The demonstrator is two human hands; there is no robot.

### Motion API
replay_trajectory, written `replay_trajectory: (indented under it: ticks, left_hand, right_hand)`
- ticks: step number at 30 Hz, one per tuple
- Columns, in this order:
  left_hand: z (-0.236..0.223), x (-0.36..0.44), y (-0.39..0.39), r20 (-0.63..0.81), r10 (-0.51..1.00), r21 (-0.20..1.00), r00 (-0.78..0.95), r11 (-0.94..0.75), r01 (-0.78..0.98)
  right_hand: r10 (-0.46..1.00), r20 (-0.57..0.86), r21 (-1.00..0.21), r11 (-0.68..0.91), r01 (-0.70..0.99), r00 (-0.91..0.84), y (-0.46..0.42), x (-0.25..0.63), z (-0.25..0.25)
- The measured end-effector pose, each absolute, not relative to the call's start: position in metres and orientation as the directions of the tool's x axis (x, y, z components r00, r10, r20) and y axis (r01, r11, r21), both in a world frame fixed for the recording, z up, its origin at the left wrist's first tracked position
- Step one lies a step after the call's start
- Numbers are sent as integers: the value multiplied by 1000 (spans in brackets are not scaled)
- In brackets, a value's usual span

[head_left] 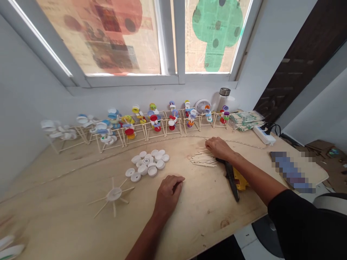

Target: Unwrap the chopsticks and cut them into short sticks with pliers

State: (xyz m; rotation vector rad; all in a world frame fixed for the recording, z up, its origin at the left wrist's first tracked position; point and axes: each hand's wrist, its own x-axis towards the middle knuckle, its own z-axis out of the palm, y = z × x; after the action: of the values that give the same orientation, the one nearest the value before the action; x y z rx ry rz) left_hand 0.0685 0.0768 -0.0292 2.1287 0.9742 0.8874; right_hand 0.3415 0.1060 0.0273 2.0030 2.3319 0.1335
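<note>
Finding the right grip (218, 148) at the far side of the thin sticks (204, 158), loose in a pile right of centre on the tabletop (195, 206), between its far and near edges. Cannot tell, with fingertips hidden, whether closed on a stick. Resting the left grip (169, 187) nearer the near edge, curled narrow, nothing visible inside, near the white caps (143, 169). Judging the sticks light and stiff, likely to roll, apt to snap under bending. Best pinched singly near one end, clear of the black-and-yellow tool (232, 180) just beside the pile.
</note>
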Motion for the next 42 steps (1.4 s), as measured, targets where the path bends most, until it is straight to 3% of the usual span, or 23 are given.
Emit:
replay_trajectory:
  ticks: [15,20,29,32,38,42]
  left_hand:
    - [-30,68,78,313,803,739,506,-541,401]
    - [-29,69,77,315,807,758,499,-531,379]
    - [-16,83,77,246,837,810,489,-455,370]
    - [-11,105,84,299,782,711,547,-565,418]
    - [-9,152,103,332,652,351,682,-756,552]
    - [-6,170,111,301,607,258,736,-794,550]
  right_hand:
    - [981,-86,60,177,982,-171,124,347,29]
    - [990,-32,47,142,989,-140,98,347,50]
    - [975,-68,-14,213,977,-213,21,333,64]
    - [966,-65,-27,249,968,-251,4,326,55]
    - [954,-31,-5,297,955,-297,-9,311,35]
    - [952,-16,25,306,952,-305,-8,303,28]
